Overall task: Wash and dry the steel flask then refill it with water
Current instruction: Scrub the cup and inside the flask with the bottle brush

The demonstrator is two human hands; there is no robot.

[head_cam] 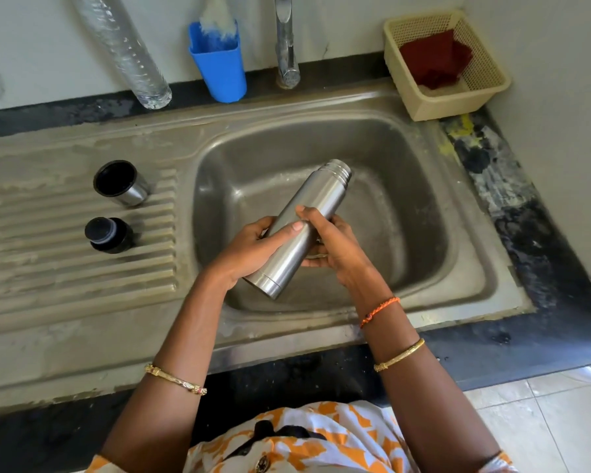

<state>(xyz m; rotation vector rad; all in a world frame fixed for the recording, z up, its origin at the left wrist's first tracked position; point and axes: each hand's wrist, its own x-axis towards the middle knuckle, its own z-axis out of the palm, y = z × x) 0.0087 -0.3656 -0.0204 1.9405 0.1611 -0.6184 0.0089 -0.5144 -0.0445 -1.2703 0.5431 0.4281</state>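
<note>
The steel flask (316, 206) is tilted over the sink basin (423, 206), its open threaded mouth pointing up and to the right. My left hand (253, 250) grips its lower body, thumb across the front. My right hand (335, 247) wraps round the middle from the right side. The flask's steel cup lid (122, 183) and black stopper (108, 234) stand on the ribbed drainboard (65, 268) to the left. The tap (287, 42) rises behind the basin; no water runs from it.
A clear plastic bottle (127, 52) leans against the wall at the back left. A blue holder (219, 63) with a brush stands beside the tap. A cream basket (447, 63) holding a red cloth sits at the back right corner. Black counter edges surround the sink.
</note>
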